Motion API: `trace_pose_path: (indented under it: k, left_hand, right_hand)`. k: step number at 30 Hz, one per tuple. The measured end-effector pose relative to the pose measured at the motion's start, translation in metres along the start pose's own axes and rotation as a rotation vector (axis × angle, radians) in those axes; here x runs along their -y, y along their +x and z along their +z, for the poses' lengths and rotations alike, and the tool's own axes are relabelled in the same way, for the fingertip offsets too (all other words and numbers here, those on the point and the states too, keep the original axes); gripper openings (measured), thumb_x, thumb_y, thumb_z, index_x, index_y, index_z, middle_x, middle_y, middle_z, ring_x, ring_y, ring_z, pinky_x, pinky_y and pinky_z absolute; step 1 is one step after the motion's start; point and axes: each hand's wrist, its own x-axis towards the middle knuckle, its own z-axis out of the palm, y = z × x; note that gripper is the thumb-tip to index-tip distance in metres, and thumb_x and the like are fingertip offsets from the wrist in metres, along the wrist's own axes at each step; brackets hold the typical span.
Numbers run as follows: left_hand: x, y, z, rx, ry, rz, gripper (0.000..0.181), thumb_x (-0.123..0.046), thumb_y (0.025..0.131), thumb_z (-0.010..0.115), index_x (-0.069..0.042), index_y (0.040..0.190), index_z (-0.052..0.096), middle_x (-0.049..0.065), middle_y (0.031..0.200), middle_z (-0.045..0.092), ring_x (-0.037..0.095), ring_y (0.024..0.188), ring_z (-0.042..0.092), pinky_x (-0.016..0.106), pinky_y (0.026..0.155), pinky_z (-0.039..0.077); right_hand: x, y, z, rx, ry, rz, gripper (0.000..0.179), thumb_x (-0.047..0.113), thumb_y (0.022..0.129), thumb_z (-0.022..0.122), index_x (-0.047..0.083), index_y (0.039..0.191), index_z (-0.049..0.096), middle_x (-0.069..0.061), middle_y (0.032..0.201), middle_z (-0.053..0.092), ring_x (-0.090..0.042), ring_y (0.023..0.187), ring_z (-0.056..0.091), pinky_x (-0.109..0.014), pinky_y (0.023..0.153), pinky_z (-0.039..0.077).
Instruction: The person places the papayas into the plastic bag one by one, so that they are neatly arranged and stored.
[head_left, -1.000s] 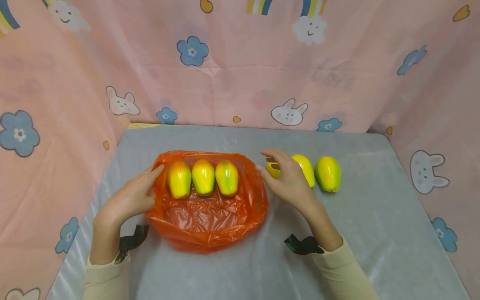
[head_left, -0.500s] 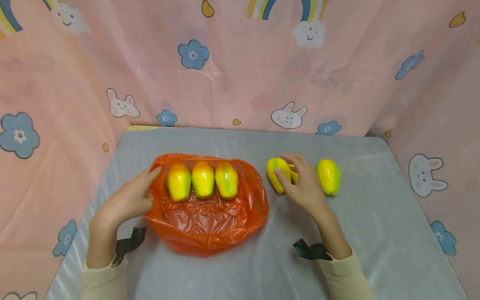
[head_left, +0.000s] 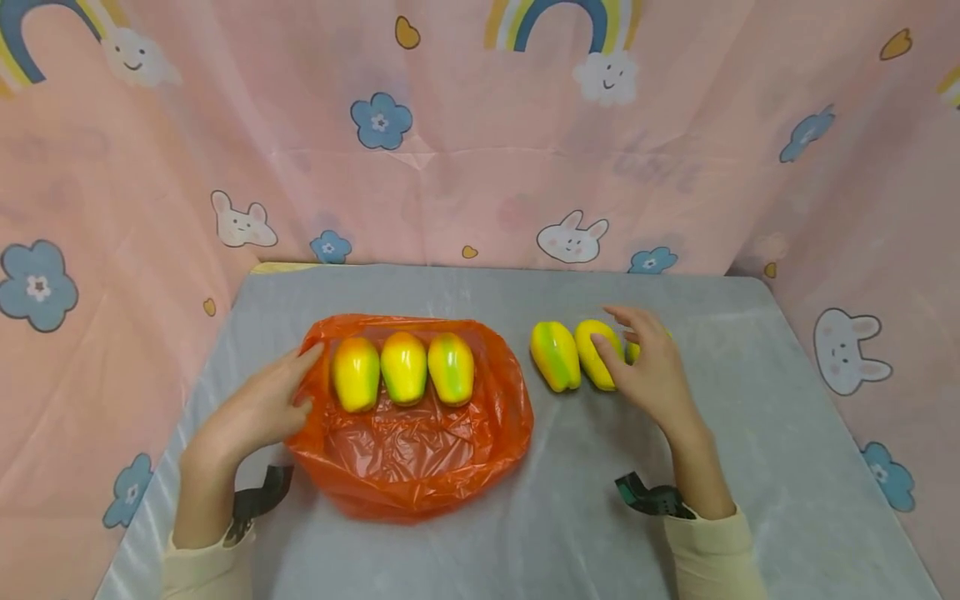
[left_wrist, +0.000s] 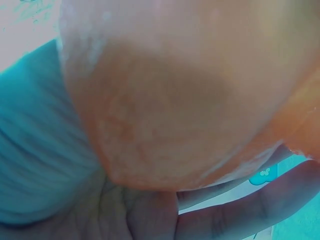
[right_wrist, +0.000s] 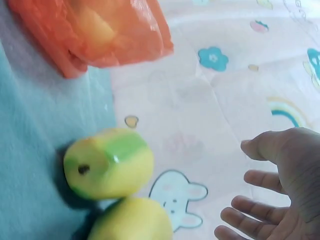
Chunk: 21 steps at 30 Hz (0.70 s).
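Note:
Three yellow-green papayas [head_left: 403, 368] lie side by side in a spread orange plastic bag [head_left: 420, 500]. My left hand [head_left: 258, 408] rests at the bag's left rim, its fingers extended against the film. In the left wrist view, blurred orange film [left_wrist: 165, 120] covers much of the palm, and the fingers [left_wrist: 250, 210] run out straight beneath it. My right hand [head_left: 652, 367] hovers over the row of papayas right of the bag, fingers spread and holding nothing. Left of it lie a ridged papaya [head_left: 555, 357] and a yellow papaya [head_left: 592, 354]; the hand mostly hides the rightmost papaya [head_left: 633, 352].
A grey cloth [head_left: 570, 517] covers the table. Pink printed curtain [head_left: 465, 183] encloses the back and both sides. Dark straps [head_left: 652, 496] sit around both wrists.
My right hand has moved rightward along the row, from near the bag's right edge past the ridged papaya to the rightmost one. The left hand stays at the bag; the head view has tilted slightly.

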Motion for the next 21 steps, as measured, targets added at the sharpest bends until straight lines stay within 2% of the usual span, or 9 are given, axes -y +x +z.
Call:
trace_pose_path:
  k: [4, 8, 13, 18, 21]
  left_hand:
    - [0.0, 0.001, 0.001, 0.006, -0.01, -0.001, 0.078, 0.002, 0.093, 0.062, 0.001, 0.164, 0.031, 0.028, 0.168, 0.036, 0.049, 0.14, 0.05, 0.068, 0.111, 0.047]
    - [0.001, 0.001, 0.001, 0.006, -0.028, 0.004, 0.082, 0.005, 0.09, 0.063, -0.001, 0.165, 0.031, 0.026, 0.168, 0.037, 0.045, 0.133, 0.053, 0.066, 0.109, 0.051]
    - [0.002, 0.001, 0.001, 0.001, -0.034, 0.01, 0.084, 0.005, 0.089, 0.064, -0.004, 0.166, 0.031, 0.024, 0.166, 0.041, 0.04, 0.123, 0.056, 0.062, 0.103, 0.057]
    - [0.003, 0.001, 0.0, -0.017, -0.006, 0.033, 0.08, 0.003, 0.09, 0.064, -0.002, 0.165, 0.033, 0.024, 0.165, 0.043, 0.042, 0.129, 0.056, 0.065, 0.11, 0.051]
    - [0.003, 0.0, 0.001, -0.016, -0.003, 0.025, 0.081, 0.001, 0.091, 0.066, -0.002, 0.165, 0.033, 0.024, 0.165, 0.042, 0.043, 0.131, 0.056, 0.066, 0.11, 0.051]
  right_hand:
    - [-0.016, 0.002, -0.009, 0.028, -0.041, 0.048, 0.051, 0.023, 0.102, 0.068, 0.002, 0.147, 0.057, -0.027, 0.15, 0.054, -0.049, 0.131, 0.055, -0.07, 0.108, 0.048]
    - [-0.032, 0.004, -0.016, 0.06, -0.069, 0.105, 0.054, 0.026, 0.103, 0.066, 0.001, 0.149, 0.054, -0.031, 0.154, 0.048, -0.053, 0.135, 0.049, -0.074, 0.111, 0.042]
    - [-0.049, 0.005, -0.022, 0.074, -0.074, 0.131, 0.059, 0.03, 0.102, 0.067, 0.0, 0.151, 0.051, -0.034, 0.154, 0.044, -0.055, 0.141, 0.041, -0.077, 0.115, 0.033]
    - [-0.064, 0.004, -0.024, 0.079, -0.107, 0.162, 0.064, 0.031, 0.102, 0.068, -0.004, 0.153, 0.048, -0.036, 0.156, 0.042, -0.057, 0.144, 0.037, -0.077, 0.118, 0.031]
    - [-0.07, 0.003, -0.023, 0.097, -0.127, 0.194, 0.067, 0.034, 0.103, 0.066, -0.005, 0.154, 0.046, -0.038, 0.157, 0.04, -0.059, 0.144, 0.036, -0.078, 0.117, 0.03]
